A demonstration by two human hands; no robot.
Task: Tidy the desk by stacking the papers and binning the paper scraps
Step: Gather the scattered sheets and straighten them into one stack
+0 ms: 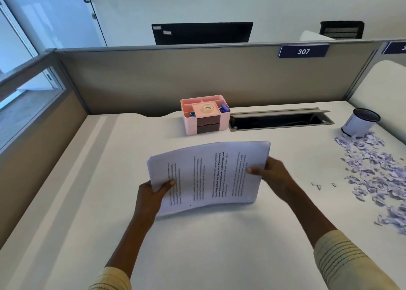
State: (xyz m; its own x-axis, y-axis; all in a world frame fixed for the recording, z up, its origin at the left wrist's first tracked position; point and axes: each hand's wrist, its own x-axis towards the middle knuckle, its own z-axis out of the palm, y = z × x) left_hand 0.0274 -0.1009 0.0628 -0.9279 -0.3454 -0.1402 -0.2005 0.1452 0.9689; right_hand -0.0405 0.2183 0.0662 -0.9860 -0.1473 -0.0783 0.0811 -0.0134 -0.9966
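A stack of printed papers (pixel 208 175) is held above the middle of the white desk (pixel 87 179), bowed slightly upward. My left hand (pixel 151 195) grips its left edge with the thumb on top. My right hand (pixel 270 177) grips its right edge, thumb lying on the top sheet. Many torn paper scraps (pixel 373 171) lie scattered along the right side of the desk. A small white bin (pixel 359 123) with a dark mesh inside lies tipped at the far right, beside the scraps.
A pink desk organiser (pixel 205 115) with tape and clips stands at the back centre. To its right an open cable tray (pixel 279 120) is sunk in the desk. Grey partitions (pixel 175 76) enclose the back and left; a monitor (pixel 202 33) shows behind.
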